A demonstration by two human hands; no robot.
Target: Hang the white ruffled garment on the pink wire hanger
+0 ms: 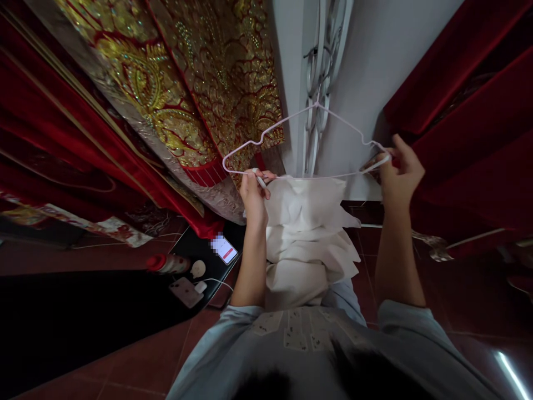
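A thin pale pink clothes hanger [317,104] spans the space between my hands, its hook pointing away from me. My left hand [255,197] is closed at the hanger's lower left, with a short white strip showing at the fingers. At the right end, my right hand [400,172] pinches the hanger's corner, where a pale strap-like band also shows. Below the lower bar hangs a cream, layered garment [302,205] with ruffled edges. How its top joins the hanger is partly hidden by my fingers.
Gold and red embroidered clothing [200,83] hangs at the left, dark red cloth [470,128] at the right. A white metal scroll frame [318,72] stands ahead. On the black bench [104,311] lie a lit phone [227,251], another phone [187,293] and a red-capped bottle [166,263].
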